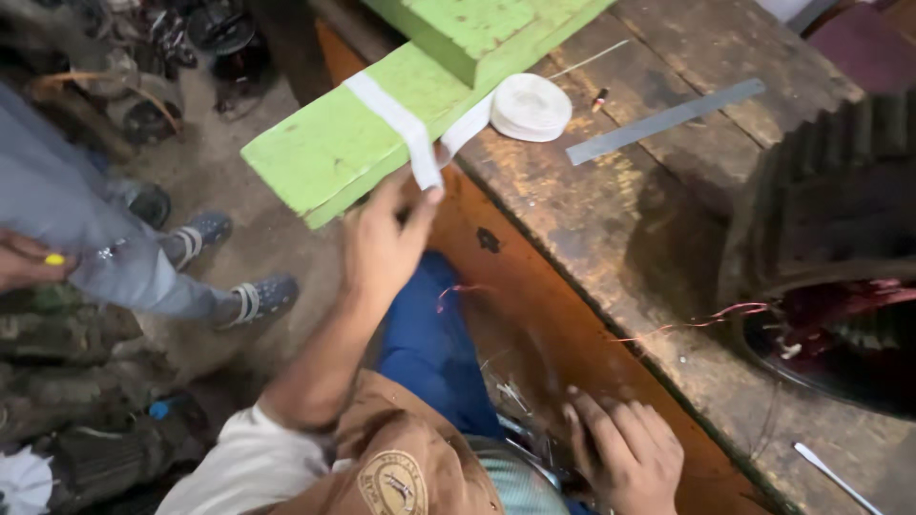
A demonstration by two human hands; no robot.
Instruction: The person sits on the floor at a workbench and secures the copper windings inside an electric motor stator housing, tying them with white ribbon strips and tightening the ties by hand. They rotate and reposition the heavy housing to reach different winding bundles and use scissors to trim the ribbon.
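Nearest the head camera was the right hand, lying palm down with fingers spread over a tangle of thin wires below the front lip of the workbench; whether it pinched anything could not be told. Higher up, the left hand reached to the green wooden block, thumb and fingertips closed on the loose end of the white tape that was wrapped once across it. From there the tape ran back under the block to its white roll, which lay flat on the benchtop just beside the block.

Much of the block overhung the bench edge, above the floor. A hard downward tug on the tape looked likely to tip or slide it off, and another person's sandalled feet stood close by underneath. Pulling could also have dragged the light roll along the top toward the edge. Thin reddish wire trailed from the ribbed motor housing across the top; a sweeping forearm could have snagged it, I judged.

Room was tight. To the right, the steel ruler and the housing took up much of the benchtop, with bare wood between them. Left of the block, the floor strip was narrow and hemmed by machine parts and the other person's legs.
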